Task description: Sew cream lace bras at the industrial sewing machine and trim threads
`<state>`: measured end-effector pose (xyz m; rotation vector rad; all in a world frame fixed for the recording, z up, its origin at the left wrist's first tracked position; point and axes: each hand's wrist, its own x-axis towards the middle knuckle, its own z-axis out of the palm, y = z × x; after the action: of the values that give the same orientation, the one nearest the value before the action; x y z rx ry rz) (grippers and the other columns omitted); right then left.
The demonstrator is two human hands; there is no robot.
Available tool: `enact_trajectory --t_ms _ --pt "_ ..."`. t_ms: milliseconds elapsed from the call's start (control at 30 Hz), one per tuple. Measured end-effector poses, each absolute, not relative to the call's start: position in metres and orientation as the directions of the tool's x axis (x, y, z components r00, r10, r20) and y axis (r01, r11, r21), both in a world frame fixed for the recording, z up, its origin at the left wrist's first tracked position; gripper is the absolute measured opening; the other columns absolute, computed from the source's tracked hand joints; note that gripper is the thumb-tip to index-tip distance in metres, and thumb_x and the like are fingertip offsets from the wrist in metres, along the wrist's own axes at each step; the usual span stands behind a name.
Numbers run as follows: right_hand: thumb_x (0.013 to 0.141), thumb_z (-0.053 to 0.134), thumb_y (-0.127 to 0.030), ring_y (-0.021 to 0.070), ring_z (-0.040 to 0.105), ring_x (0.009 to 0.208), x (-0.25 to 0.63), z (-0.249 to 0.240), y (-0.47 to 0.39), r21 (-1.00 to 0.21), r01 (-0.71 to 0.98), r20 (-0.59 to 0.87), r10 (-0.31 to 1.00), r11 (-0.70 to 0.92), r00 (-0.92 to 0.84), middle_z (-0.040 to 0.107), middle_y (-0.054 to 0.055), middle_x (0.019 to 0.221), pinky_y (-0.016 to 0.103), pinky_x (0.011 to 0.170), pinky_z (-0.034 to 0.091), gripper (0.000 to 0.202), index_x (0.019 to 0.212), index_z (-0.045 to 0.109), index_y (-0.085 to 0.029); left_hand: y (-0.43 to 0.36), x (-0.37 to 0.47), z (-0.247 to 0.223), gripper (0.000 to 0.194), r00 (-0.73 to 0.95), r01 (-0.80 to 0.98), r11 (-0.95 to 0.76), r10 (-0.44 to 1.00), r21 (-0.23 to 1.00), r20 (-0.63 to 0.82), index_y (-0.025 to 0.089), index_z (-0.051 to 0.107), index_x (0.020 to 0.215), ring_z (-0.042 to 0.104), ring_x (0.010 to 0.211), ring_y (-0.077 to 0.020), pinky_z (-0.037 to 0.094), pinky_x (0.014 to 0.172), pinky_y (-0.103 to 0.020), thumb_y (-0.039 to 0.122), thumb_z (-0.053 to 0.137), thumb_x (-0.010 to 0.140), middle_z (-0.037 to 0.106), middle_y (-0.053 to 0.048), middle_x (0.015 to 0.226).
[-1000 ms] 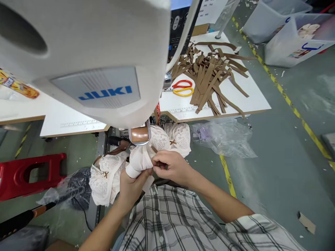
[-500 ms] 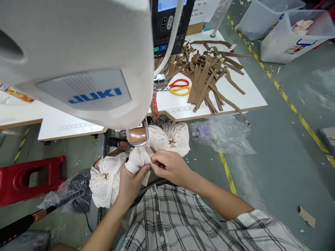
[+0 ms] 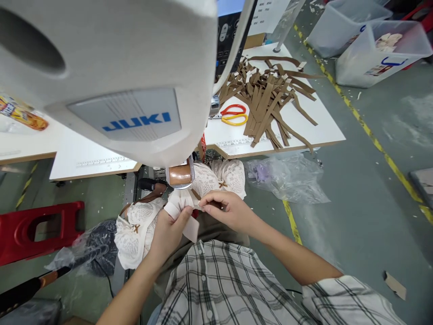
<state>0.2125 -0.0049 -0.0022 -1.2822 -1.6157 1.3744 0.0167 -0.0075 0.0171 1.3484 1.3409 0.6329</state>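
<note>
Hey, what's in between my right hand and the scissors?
In the head view, going from your right hand to the scissors, a white lace bra comes first, then a strip of table with a printed ruler.

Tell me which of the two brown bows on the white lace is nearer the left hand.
The left bow, beside the left hand; the other bow sits farther off, just beyond the right hand, nearer the white tabletop.

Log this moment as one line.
left hand: holding white fabric | right hand: fingertips at fabric's edge | JUKI machine: in front | scissors: on tabletop beside brown strips
</note>
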Motion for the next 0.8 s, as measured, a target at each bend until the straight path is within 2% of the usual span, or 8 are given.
enact_trajectory --t_ms 100,167,267,400,533,633,700,800 --pt "0.085 0.055 -0.015 0.0112 0.056 0.067 0.217 0.000 -0.004 -0.954 0.298 -0.116 0.944 -0.019 -0.309 0.066 -0.002 0.079 0.022 0.060 0.040 0.012 0.091 0.063 -0.021 -0.001 0.015 0.024 0.023 0.316 0.375 0.158 0.905 0.913 -0.287 0.016 0.066 0.092 0.057 0.080 -0.0174 0.046 0.076 -0.027 0.037 0.055 0.093 0.065 -0.003 0.084" --pt "0.082 0.056 -0.013 0.0096 0.048 0.058 0.217 0.001 -0.003 -0.941 0.338 -0.104 0.941 0.012 -0.322 0.057 -0.006 0.068 0.021 0.054 0.034 0.011 0.088 0.056 -0.021 0.001 0.016 0.030 0.023 0.343 0.394 0.127 0.898 0.910 -0.274 0.017 0.067 0.099 0.059 0.086 -0.0194 0.046 0.081 -0.028 0.035 0.056 0.092 0.067 -0.004 0.088" --pt "0.078 0.055 -0.011 0.0086 0.039 0.052 0.216 0.004 -0.003 -0.925 0.376 -0.077 0.938 0.060 -0.338 0.045 -0.009 0.060 0.021 0.051 0.029 0.015 0.084 0.046 -0.022 0.000 0.019 0.035 0.024 0.348 0.427 0.098 0.900 0.899 -0.263 0.017 0.068 0.103 0.061 0.084 -0.0207 0.048 0.080 -0.029 0.034 0.057 0.090 0.069 -0.005 0.088" --pt "0.077 0.053 -0.010 0.0086 0.037 0.052 0.216 0.009 -0.002 -0.917 0.385 -0.058 0.922 0.101 -0.382 0.042 -0.010 0.059 0.021 0.050 0.027 0.017 0.083 0.043 -0.023 0.000 0.022 0.037 0.023 0.333 0.474 0.096 0.901 0.875 -0.279 0.016 0.070 0.096 0.060 0.079 -0.0207 0.049 0.074 -0.029 0.036 0.059 0.088 0.070 -0.005 0.083" --pt "0.080 0.054 -0.014 0.0087 0.035 0.050 0.219 0.013 -0.001 -0.927 0.366 -0.086 0.907 0.078 -0.412 0.039 -0.011 0.056 0.021 0.050 0.027 0.013 0.086 0.046 -0.023 0.003 0.022 0.035 0.024 0.345 0.448 0.095 0.899 0.889 -0.270 0.016 0.072 0.096 0.063 0.082 -0.0219 0.049 0.075 -0.029 0.036 0.062 0.086 0.072 -0.005 0.086" --pt "0.082 0.058 -0.017 0.0088 0.039 0.052 0.222 0.010 0.003 -0.928 0.370 -0.109 0.910 0.051 -0.400 0.044 -0.010 0.057 0.021 0.053 0.030 0.011 0.091 0.056 -0.021 0.005 0.023 0.033 0.028 0.331 0.414 0.150 0.894 0.898 -0.302 0.016 0.075 0.098 0.064 0.083 -0.0227 0.050 0.074 -0.029 0.037 0.066 0.083 0.073 -0.005 0.087" --pt "0.082 0.061 -0.019 0.0086 0.044 0.057 0.223 0.007 0.006 -0.927 0.373 -0.115 0.909 0.048 -0.402 0.051 -0.007 0.063 0.021 0.055 0.031 0.005 0.087 0.062 -0.020 0.007 0.023 0.030 0.029 0.312 0.393 0.198 0.890 0.898 -0.333 0.015 0.075 0.097 0.063 0.082 -0.0224 0.050 0.071 -0.028 0.039 0.068 0.082 0.073 -0.005 0.086" --pt "0.081 0.063 -0.022 0.0080 0.039 0.056 0.224 0.001 0.010 -0.952 0.302 -0.178 0.896 -0.052 -0.407 0.046 -0.006 0.060 0.020 0.052 0.029 0.007 0.076 0.065 -0.018 0.009 0.022 0.026 0.027 0.288 0.345 0.280 0.877 0.896 -0.385 0.014 0.074 0.088 0.061 0.076 -0.0196 0.049 0.066 -0.026 0.040 0.070 0.081 0.072 -0.005 0.082"
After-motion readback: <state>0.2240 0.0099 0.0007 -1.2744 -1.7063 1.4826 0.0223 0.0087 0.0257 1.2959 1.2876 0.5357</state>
